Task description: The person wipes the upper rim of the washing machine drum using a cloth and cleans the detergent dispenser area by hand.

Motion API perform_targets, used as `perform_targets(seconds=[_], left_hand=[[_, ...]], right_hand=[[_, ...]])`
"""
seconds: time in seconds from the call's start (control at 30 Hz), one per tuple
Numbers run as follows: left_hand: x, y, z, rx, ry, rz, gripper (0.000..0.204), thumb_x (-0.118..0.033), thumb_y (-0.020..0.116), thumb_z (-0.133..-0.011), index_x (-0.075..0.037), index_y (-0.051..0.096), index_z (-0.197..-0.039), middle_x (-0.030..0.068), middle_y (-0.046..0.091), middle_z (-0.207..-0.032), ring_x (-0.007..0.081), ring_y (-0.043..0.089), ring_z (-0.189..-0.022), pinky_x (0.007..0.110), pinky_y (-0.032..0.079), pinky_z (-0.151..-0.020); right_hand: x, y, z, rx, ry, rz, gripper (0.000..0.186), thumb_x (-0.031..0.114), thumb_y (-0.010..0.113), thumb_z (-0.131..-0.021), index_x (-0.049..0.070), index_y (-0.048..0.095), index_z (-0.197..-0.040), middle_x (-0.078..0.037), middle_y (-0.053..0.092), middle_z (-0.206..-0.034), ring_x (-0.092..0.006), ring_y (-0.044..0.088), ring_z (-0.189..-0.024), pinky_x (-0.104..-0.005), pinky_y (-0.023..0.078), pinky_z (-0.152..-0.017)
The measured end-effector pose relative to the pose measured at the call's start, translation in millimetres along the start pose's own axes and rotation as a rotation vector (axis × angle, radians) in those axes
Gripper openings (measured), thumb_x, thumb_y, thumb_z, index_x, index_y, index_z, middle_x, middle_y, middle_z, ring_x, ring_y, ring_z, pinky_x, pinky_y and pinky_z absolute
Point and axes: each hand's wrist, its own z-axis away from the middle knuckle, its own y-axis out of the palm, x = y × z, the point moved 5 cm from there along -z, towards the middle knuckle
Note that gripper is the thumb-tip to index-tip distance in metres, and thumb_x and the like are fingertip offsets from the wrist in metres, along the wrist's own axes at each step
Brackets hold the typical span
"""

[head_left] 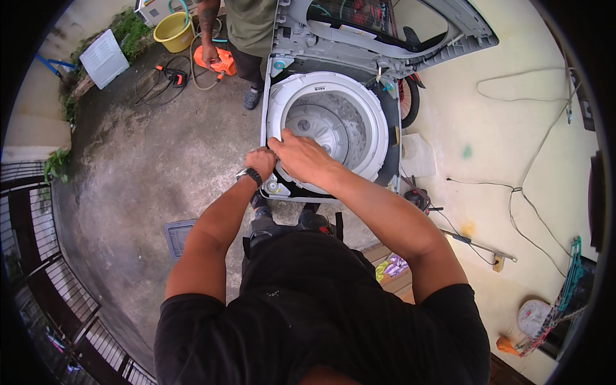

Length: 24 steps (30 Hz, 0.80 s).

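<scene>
A top-loading washing machine stands before me with its top cover swung up. Inside it, a white plastic tub ring surrounds the metal drum. My right hand is closed over the near left part of that ring, fingers bent. Right beside it, my left hand, with a watch on the wrist, is curled at the left cabinet edge and the ring's outer side. What its fingertips hold is hidden. A round suspension mount sits in the near left corner, just below my hands.
At the far left a person holds an orange pressure-washer body with a hose. Behind are a yellow bucket and a white panel. A spray gun lies on the concrete floor. A grey drain cover is left of my legs.
</scene>
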Motion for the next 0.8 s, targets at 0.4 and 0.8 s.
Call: perform_targets(seconds=[0.4,0.8], left_hand=[[1.3,5.7,-2.8,0.051,0.036,-0.030,0.020,-0.018,0.057,-0.090,-0.007,0.072,-0.096,0.0137,0.070,-0.102,0.0295,0.071,-0.096,0.044,0.057,-0.080],[4.7,-26.0,38.0,-0.142,-0.017,0.569,0.026,-0.020,0.068,-0.089,-0.013,0.073,-0.114,0.0115,0.070,-0.107,0.0362,0.067,-0.100,0.046,0.054,-0.086]], right_hand=[[1.5,3.8,-0.8,0.000,-0.023,-0.022,0.029,-0.002,0.059,-0.084,0.001,0.055,-0.113,-0.022,0.056,-0.106,-0.0425,0.065,-0.096,-0.0486,0.054,-0.083],[8.5,-5.2,2.5,0.242,0.307,0.089,0.023,0.009,0.062,-0.089,0.003,0.055,-0.110,-0.020,0.057,-0.101,-0.0380,0.063,-0.103,-0.0435,0.054,-0.083]])
